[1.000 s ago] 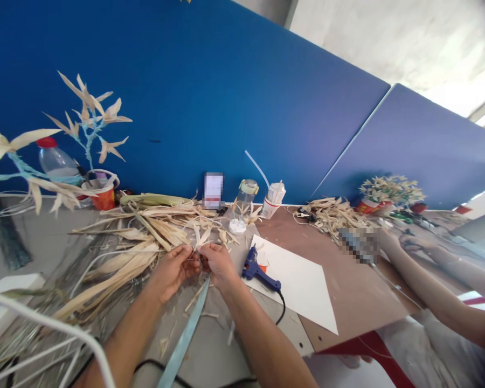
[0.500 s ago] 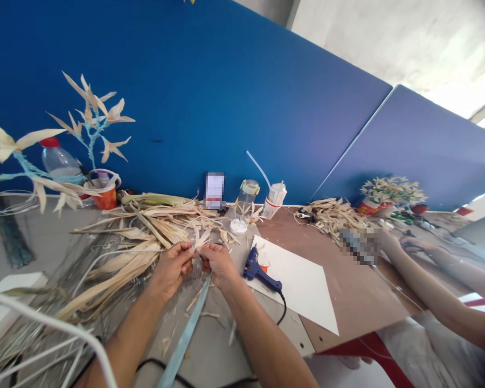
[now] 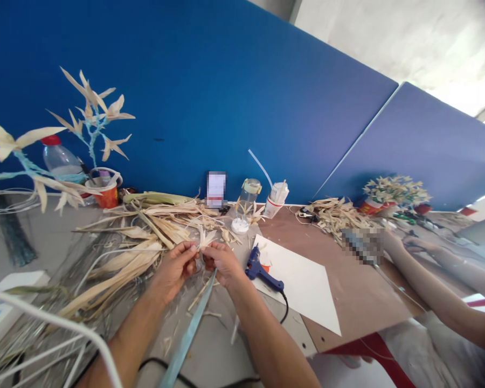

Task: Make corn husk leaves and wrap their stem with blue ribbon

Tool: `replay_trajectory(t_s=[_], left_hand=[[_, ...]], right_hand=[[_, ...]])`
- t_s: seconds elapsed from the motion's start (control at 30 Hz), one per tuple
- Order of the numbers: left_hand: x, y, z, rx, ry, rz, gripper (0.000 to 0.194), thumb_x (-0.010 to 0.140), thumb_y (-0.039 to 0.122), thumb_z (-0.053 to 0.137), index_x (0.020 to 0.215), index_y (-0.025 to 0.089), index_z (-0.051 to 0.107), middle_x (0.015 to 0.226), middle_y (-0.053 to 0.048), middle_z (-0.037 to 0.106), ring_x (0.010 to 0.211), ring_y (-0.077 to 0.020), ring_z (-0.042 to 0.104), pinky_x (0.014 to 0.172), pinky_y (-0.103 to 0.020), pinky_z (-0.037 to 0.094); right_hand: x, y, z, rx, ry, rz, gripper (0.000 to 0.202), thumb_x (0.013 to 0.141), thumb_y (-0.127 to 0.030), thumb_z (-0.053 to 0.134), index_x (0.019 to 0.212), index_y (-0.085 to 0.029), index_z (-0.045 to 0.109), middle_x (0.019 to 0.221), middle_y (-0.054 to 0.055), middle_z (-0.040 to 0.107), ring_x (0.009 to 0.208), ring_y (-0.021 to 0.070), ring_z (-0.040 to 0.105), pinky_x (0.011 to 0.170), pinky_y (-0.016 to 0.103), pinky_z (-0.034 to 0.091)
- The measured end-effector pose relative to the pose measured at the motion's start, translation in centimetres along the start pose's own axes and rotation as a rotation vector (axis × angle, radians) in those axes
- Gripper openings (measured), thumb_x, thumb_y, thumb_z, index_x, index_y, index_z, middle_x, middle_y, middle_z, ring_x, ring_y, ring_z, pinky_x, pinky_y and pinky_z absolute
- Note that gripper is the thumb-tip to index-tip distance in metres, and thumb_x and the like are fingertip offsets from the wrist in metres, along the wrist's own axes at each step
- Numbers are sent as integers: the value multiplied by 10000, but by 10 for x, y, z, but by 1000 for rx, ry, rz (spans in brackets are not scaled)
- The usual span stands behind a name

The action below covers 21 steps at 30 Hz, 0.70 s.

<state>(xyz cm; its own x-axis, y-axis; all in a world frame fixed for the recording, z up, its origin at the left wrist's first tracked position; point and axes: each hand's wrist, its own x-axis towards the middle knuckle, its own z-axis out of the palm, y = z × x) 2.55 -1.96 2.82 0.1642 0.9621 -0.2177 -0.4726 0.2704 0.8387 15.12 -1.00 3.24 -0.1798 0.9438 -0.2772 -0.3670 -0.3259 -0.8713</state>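
Between my two hands is a small corn husk flower point(image 3: 206, 237) with pale, spread petals. My right hand point(image 3: 222, 262) pinches it near its base. Close against it, my left hand point(image 3: 178, 268) is closed too, thumb and forefinger pinched at the flower's lower end; what exactly lies between those fingertips is too small to make out. A light-blue ribbon point(image 3: 194, 326) hangs from under my right hand and runs down towards me. Behind my left hand lies a heap of dry corn husks point(image 3: 141, 242).
A blue glue gun point(image 3: 262, 272) rests on a white sheet point(image 3: 307, 291) to the right. Husk-flower branches point(image 3: 95, 121) stand at left in a red cup point(image 3: 106, 196). A phone point(image 3: 215, 189) leans at the back. At right are a co-worker's arms point(image 3: 440, 291). White wire point(image 3: 64, 312) loops in front.
The view has shifted slightly. My hands stay together at the flower, with the left fingertips a little differently set; the ribbon still hangs below.
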Motion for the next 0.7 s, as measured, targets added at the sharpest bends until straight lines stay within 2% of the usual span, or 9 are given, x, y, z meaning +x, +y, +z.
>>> replay_trajectory(t_s=[0.13, 0.3, 0.47, 0.7], left_hand=[[3, -2, -3, 94, 31, 15, 311, 588, 297, 788, 784, 133, 611, 619, 48, 551, 494, -47, 456, 492, -170, 359], [7, -5, -5, 166, 65, 50, 251, 577, 302, 761, 681, 128, 613, 550, 45, 522, 467, -60, 414, 459, -190, 316], [4, -5, 2, 116, 98, 20, 214, 587, 303, 704, 585, 160, 545, 479, 63, 464, 435, -69, 386, 440, -196, 304], [4, -4, 4, 40, 119, 10, 256, 613, 358, 716, 633, 152, 566, 495, 54, 489, 440, -65, 395, 437, -183, 313]], right_hand=[[1, -4, -3, -68, -7, 32, 281, 539, -280, 702, 511, -191, 437, 382, -98, 355, 348, 30, 246, 403, 220, 136], [1, -4, -3, -151, -15, 63, 242, 541, -276, 702, 525, -182, 479, 383, -89, 383, 353, 32, 251, 406, 221, 144], [3, -1, -3, -177, -14, 59, 246, 565, -279, 680, 517, -185, 458, 392, -96, 390, 348, 32, 264, 399, 210, 160], [1, -3, -2, -147, -22, 54, 270, 547, -284, 691, 506, -180, 446, 379, -101, 384, 339, 28, 260, 393, 204, 176]])
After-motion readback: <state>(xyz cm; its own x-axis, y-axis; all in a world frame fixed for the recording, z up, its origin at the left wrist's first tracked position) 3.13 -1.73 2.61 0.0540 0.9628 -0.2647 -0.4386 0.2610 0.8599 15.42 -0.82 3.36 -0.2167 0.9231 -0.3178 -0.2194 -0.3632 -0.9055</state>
